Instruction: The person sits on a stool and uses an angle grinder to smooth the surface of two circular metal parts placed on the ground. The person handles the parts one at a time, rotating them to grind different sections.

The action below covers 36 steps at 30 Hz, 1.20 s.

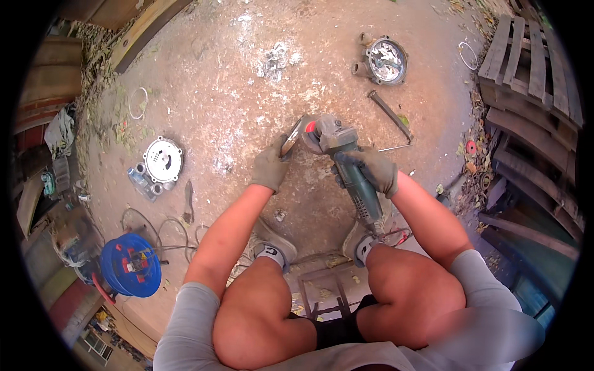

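Note:
My right hand (374,172), in a grey-green work glove, is wrapped round the body of a dark green angle grinder (361,193). The grinder's head points up and left, with its disc (311,137) facing left. In its own glove, my left hand (268,168) is closed on a narrow metal piece (291,137), which is tilted and right beside the disc. Whether the two touch is hard to tell. The piece's exact kind does not show. My left fingers are partly hidden behind it.
A round metal housing (387,60) lies far right, a hammer (390,115) nearer. At left are a perforated metal cover (163,159), a brush-like tool (188,201) and a blue cable reel (127,264) with loose cable. Wooden pallets (532,59) line the right side.

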Each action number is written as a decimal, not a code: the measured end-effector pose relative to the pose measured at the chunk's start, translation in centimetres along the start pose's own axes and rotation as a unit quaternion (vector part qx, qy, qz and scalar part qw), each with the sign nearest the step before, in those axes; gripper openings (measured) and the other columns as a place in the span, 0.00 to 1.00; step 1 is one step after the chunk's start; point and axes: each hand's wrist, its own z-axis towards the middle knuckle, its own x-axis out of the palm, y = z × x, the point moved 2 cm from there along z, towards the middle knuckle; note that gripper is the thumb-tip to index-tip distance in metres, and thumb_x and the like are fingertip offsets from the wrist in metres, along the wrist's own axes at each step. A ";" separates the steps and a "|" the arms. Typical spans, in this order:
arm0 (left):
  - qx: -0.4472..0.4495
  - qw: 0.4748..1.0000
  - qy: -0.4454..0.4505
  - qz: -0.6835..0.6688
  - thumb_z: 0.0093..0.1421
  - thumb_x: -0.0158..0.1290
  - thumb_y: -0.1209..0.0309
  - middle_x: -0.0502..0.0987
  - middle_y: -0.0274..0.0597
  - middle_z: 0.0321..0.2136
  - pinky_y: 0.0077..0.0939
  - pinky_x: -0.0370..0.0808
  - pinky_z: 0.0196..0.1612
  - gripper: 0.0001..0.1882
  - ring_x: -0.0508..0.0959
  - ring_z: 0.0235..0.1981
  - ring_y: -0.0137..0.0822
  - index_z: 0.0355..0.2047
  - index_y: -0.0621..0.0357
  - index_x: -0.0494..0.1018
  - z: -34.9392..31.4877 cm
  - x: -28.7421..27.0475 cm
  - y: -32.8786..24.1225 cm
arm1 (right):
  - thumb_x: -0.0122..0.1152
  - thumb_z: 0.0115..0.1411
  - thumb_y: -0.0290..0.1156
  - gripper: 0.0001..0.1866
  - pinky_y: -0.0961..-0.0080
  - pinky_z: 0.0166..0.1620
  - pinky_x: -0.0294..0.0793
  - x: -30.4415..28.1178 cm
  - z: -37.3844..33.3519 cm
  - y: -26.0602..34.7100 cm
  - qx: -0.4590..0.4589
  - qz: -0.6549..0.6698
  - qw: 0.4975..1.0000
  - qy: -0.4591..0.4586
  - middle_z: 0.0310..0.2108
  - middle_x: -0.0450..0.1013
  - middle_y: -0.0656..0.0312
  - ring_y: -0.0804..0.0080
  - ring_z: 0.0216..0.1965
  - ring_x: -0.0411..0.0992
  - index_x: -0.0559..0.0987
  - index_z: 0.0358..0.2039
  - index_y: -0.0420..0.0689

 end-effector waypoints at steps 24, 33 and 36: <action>-0.008 0.999 0.037 0.006 0.70 0.60 0.55 0.84 0.54 0.54 0.51 0.80 0.59 0.31 0.84 0.53 0.59 0.72 0.47 0.72 1.2 -2.2 -3.1 | 0.65 0.71 0.35 0.23 0.62 0.41 0.87 -1.7 -0.7 -0.6 -0.013 -0.052 0.998 -0.016 0.43 0.83 0.48 0.59 0.37 0.84 0.76 0.61 0.36; -0.062 0.987 0.143 0.026 0.73 0.57 0.52 0.84 0.57 0.54 0.54 0.78 0.60 0.31 0.83 0.56 0.62 0.72 0.48 0.70 2.0 0.0 0.0 | 0.65 0.71 0.35 0.24 0.61 0.42 0.88 -1.1 0.2 0.2 -0.056 -0.063 0.996 0.010 0.43 0.83 0.47 0.58 0.38 0.84 0.75 0.62 0.35; -0.119 0.977 0.173 0.033 0.75 0.54 0.50 0.85 0.59 0.53 0.55 0.79 0.59 0.27 0.83 0.56 0.62 0.68 0.48 0.72 2.3 -2.1 -3.8 | 0.66 0.71 0.35 0.23 0.62 0.42 0.88 -3.6 0.8 -1.9 -0.093 -0.127 0.987 0.012 0.44 0.83 0.48 0.59 0.38 0.85 0.77 0.61 0.35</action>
